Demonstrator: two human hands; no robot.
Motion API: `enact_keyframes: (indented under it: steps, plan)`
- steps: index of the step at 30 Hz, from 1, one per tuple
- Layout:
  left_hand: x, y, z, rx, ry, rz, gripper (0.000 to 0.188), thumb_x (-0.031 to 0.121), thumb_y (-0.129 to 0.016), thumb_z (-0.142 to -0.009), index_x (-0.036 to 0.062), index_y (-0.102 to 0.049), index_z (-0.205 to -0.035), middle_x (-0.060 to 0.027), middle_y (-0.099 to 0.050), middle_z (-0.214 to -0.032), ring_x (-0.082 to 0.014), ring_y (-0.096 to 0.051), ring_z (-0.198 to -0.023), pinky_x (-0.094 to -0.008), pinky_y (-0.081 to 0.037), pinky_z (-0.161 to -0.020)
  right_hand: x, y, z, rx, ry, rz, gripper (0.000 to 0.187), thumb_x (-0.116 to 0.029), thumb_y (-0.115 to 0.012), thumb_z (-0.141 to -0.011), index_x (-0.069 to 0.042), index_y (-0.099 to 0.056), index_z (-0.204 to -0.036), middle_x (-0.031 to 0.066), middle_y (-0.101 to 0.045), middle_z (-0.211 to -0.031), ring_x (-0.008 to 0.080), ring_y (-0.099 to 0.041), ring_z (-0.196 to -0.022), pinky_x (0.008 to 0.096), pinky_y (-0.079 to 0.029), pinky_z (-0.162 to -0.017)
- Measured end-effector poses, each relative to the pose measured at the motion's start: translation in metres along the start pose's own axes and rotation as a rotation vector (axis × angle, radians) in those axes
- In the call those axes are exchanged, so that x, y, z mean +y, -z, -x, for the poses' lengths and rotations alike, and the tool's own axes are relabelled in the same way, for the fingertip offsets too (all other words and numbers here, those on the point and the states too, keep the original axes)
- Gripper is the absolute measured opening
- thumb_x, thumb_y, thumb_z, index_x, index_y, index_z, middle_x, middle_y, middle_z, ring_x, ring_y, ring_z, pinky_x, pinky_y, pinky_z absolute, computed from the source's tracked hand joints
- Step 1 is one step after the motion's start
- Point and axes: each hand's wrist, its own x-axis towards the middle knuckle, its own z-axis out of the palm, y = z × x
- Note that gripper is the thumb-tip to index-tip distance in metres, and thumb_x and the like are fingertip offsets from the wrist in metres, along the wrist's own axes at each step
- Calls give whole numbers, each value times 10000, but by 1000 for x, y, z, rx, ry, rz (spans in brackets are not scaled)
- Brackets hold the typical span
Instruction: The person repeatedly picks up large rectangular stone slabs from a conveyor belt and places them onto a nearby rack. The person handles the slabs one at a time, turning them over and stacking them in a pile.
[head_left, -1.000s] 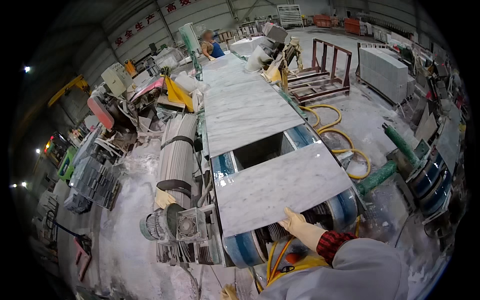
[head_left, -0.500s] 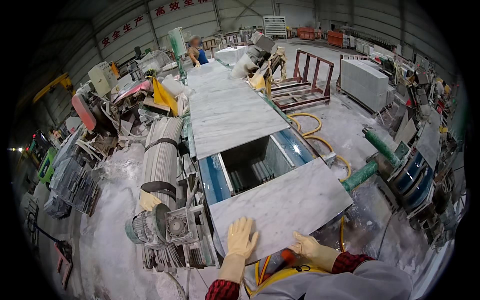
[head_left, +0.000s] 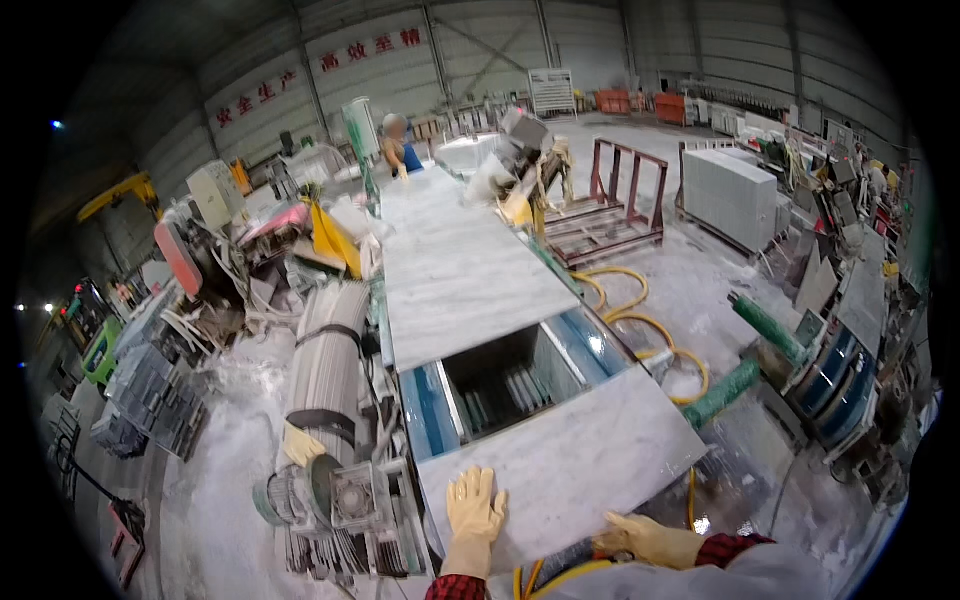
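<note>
A pale grey-veined marble slab point(head_left: 570, 455) lies across the near end of a blue-sided conveyor frame point(head_left: 430, 410). On its near left part my left hand point(head_left: 475, 515), in a cream rubber glove, rests flat with the fingers up the slab. My right hand point(head_left: 650, 540), gloved alike, is at the slab's near edge, right of the left hand; its fingers are partly hidden and blurred. Farther along the same frame lies a longer marble slab point(head_left: 480, 285). Between the two slabs an opening point(head_left: 515, 385) shows dark upright plates inside.
Left of the frame stand a motor with gearbox point(head_left: 350, 495) and a strapped bundle of strips point(head_left: 330, 370). A yellow hose point(head_left: 690, 375) coils on the wet floor at right, by green rollers point(head_left: 725, 390). A person point(head_left: 397, 150) stands at the far end; a red-brown rack point(head_left: 625, 195) is beyond.
The view has tilted up, so everything sits lower in the picture. My left hand stays flat on the near slab. My right hand remains by its near edge, its fingers now less visible.
</note>
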Motion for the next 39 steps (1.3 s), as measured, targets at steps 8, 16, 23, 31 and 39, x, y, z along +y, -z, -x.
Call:
enact_keyframes:
  steps: [8, 16, 23, 31, 39]
  plan:
    - [-13, -25, -57, 27, 33, -89, 682, 473, -617, -1017, 98, -525, -1579, -201, -472, -1659, -409, -435, -1512, -564, -286, -1269, 56, 51, -57, 230, -175, -285, 641, -417, -630, -1119, 187, -603, -1331, 311, -711, -1337, 366, -721, -1252, 446, -585, -1097]
    - [-15, -23, -111, 247, -71, -98, 337, 344, -743, -920, 100, -692, -1147, -95, -648, -1063, -322, -601, -1059, -477, -437, -925, 51, 61, -46, 224, -239, -155, 683, -456, -697, -1072, 161, -596, -1346, 243, -732, -1337, 341, -724, -1243, 405, -586, -1061]
    - [-13, -19, -114, 187, -63, -75, 344, 369, -732, -930, 102, -767, -1144, -93, -695, -1084, -323, -603, -1116, -484, -437, -984, 47, 46, -34, 240, -171, -265, 632, -382, -691, -1092, 177, -594, -1370, 300, -726, -1326, 359, -737, -1219, 425, -592, -1073]
    - [-11, -20, -112, 70, 1, -74, 319, 376, -671, -989, 124, -781, -1152, -80, -725, -1145, -355, -601, -1228, -522, -422, -1077, 66, 60, -40, 6, 28, 35, 571, -334, -695, -1091, 162, -585, -1353, 299, -701, -1390, 324, -701, -1293, 384, -565, -1110]
    - [-8, -18, -109, 61, 7, -125, 310, 375, -642, -1010, 134, -797, -1130, -62, -772, -1092, -313, -627, -1192, -495, -430, -1060, 48, 39, -28, 216, -158, -273, 529, -346, -700, -1087, 157, -658, -1244, 267, -756, -1297, 282, -749, -1193, 361, -598, -1045]
